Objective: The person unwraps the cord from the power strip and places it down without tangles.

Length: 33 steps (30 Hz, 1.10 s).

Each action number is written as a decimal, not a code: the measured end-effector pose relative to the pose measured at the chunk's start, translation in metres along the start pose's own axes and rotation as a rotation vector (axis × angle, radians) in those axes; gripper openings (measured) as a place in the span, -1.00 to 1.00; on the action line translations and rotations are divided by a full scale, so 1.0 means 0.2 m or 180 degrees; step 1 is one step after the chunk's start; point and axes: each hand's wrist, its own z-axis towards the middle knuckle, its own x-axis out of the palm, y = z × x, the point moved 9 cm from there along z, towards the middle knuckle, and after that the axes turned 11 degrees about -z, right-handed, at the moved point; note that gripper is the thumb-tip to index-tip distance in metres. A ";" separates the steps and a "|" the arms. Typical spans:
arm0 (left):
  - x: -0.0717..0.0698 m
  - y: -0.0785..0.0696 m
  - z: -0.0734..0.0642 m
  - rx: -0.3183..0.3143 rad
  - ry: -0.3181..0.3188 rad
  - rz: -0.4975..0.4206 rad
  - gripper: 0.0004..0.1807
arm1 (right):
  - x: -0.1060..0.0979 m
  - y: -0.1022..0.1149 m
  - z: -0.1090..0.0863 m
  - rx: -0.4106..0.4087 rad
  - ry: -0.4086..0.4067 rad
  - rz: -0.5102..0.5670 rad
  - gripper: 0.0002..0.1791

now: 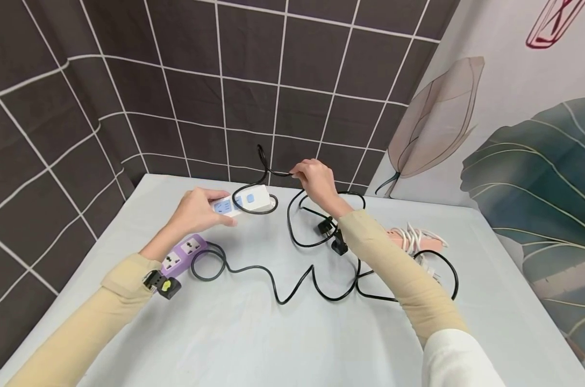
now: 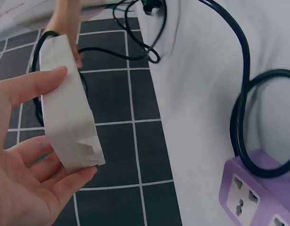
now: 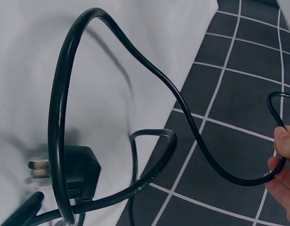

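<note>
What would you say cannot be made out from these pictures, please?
Left end of the pink power strip: head view, behind the right sleeve.
Number of sockets on the white power strip: head view, black cable and left hand cover parts; left wrist view, turned away.
Purple power strip's near end: head view, behind a wrist device; left wrist view, bottom edge cuts it.
Rest of the right hand: right wrist view, past right edge.
</note>
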 end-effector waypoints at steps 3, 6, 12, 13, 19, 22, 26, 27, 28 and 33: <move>0.01 0.02 0.01 0.0006 0.0063 0.0106 -0.22 | -0.03 -0.01 0.01 0.0007 -0.0081 0.0015 -0.86; 0.01 0.04 0.01 -0.0004 0.0106 0.0248 -0.22 | -0.05 -0.01 0.01 0.0010 -0.0144 0.0036 -0.85; -0.04 0.15 0.02 -0.0118 0.0048 0.0568 -0.21 | -0.11 0.00 0.03 -0.0015 -0.0284 -0.0006 -0.85; -0.06 0.17 0.03 -0.0147 0.0022 0.0609 -0.21 | -0.11 0.00 0.04 -0.0015 -0.0308 -0.0018 -0.85; -0.16 0.31 0.04 -0.0309 -0.0162 0.0687 -0.20 | -0.16 0.02 0.04 -0.0066 -0.0426 0.0009 -0.85; -0.21 0.38 0.05 -0.0377 -0.0236 0.0674 -0.20 | -0.17 0.04 0.04 -0.0138 -0.0470 0.0043 -0.84; -0.26 0.45 0.04 -0.0455 -0.0344 0.0663 -0.20 | -0.20 0.06 0.03 -0.0225 -0.0508 0.0053 -0.85; -0.27 0.47 0.04 -0.0473 -0.0375 0.0654 -0.20 | -0.20 0.06 0.03 -0.0243 -0.0514 0.0048 -0.85; -0.28 0.49 0.04 -0.0498 -0.0404 0.0646 -0.20 | -0.21 0.06 0.03 -0.0257 -0.0515 0.0040 -0.85; -0.32 0.56 0.03 -0.0626 -0.0544 0.0598 -0.25 | -0.21 0.06 0.02 -0.0279 -0.0424 -0.0033 -0.85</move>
